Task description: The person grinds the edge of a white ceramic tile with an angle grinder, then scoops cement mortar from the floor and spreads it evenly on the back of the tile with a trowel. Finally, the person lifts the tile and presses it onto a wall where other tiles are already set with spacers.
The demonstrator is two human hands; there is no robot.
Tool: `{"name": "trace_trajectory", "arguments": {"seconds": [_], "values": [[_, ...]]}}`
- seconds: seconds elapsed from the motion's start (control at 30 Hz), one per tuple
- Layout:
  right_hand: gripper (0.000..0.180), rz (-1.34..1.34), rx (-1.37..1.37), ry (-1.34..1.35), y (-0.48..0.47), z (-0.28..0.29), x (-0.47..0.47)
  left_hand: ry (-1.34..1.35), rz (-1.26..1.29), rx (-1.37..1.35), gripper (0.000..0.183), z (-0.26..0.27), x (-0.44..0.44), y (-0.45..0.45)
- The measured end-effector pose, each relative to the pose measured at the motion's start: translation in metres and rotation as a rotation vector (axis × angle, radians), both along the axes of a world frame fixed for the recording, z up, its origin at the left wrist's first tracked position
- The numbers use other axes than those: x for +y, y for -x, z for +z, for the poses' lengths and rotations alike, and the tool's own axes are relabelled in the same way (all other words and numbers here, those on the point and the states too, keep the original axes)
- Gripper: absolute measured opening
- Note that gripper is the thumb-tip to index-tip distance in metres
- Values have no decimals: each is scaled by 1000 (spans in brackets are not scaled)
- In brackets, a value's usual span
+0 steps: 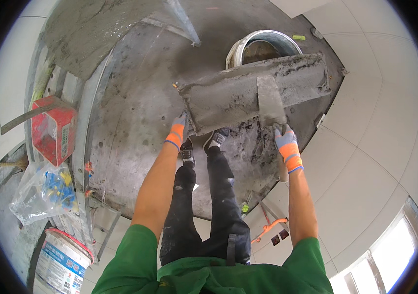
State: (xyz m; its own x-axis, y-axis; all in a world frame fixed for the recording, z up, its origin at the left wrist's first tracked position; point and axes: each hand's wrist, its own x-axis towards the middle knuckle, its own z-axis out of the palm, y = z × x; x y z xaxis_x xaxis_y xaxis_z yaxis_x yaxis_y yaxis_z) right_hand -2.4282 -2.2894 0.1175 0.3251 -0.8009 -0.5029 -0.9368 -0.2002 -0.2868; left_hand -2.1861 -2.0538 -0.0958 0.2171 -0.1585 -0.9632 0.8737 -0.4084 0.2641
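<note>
My left hand (180, 128), in a grey and orange work glove, grips the near left corner of a long tile-like slab (227, 101). Grey wet mortar coats the slab's upper face, thicker and rougher towards its far right end. In my right hand (286, 141), gloved the same way, is a flat rectangular trowel (269, 95). Its mortar-covered blade lies over the slab, right of the middle. Behind the slab stands a round bucket (232, 55) with mortar inside; the slab hides its near side. Whether the slab rests on the rim I cannot tell.
Mortar smears the floor (135, 110) around my shoes. On the left, a red box (52, 128), a plastic bag (43, 194) of blue and yellow pieces and a labelled bucket (63, 261) stand by metal rails. An orange-handled tool (269, 229) lies on pale tiles (359, 176).
</note>
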Motion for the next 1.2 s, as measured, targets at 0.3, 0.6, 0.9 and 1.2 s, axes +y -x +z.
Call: {"name": "trace_trajectory", "arguments": {"seconds": [0.3,0.6,0.9,1.2], "values": [[55,250,217,-377,-11,24,91,-43,-21,-206,28,17,-12,6],[49,-261,-26,-63,35,2,29,-65,45,-124,31,62,-27,5],[36,-393,-415,-370,-6,9,96,186,148,107,34,12,-1,6],[55,214,241,-463,-25,23,127,52,88,20,35,-41,12,1]]}}
